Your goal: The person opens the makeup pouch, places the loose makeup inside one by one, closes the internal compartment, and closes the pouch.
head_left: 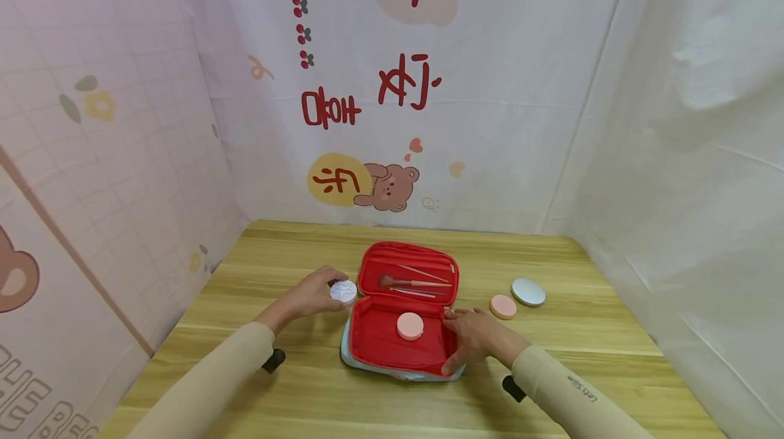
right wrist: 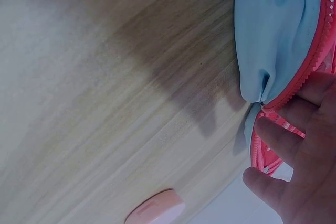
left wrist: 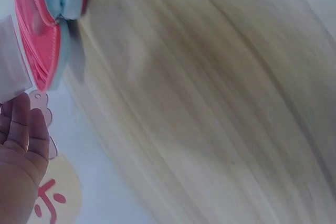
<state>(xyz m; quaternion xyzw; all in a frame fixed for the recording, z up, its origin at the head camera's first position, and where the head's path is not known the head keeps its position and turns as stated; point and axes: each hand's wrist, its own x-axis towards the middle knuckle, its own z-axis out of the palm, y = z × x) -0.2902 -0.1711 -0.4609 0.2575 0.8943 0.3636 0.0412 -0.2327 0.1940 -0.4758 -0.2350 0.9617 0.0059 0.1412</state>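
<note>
My left hand (head_left: 315, 293) pinches a white round compact (head_left: 343, 291) with a marbled-looking lid, just left of an open cosmetic bag (head_left: 363, 340). In the left wrist view the compact (left wrist: 11, 61) shows its pale side above the fingers. The bag is light blue outside and red inside, its lid folded back. A pink round compact (head_left: 410, 325) lies in its main compartment. At the bag's right side, my right hand (head_left: 480, 338) rests with spread fingers over the zippered rim (right wrist: 302, 85). Makeup brushes (head_left: 419, 283) lie across the lid's inner side.
Right of the bag on the wooden table (head_left: 294, 384) lie a pink round case (head_left: 503, 306) and a larger silvery round case (head_left: 528, 292). A white printed cloth (head_left: 502, 119) hangs behind the table, with more cloth along both sides.
</note>
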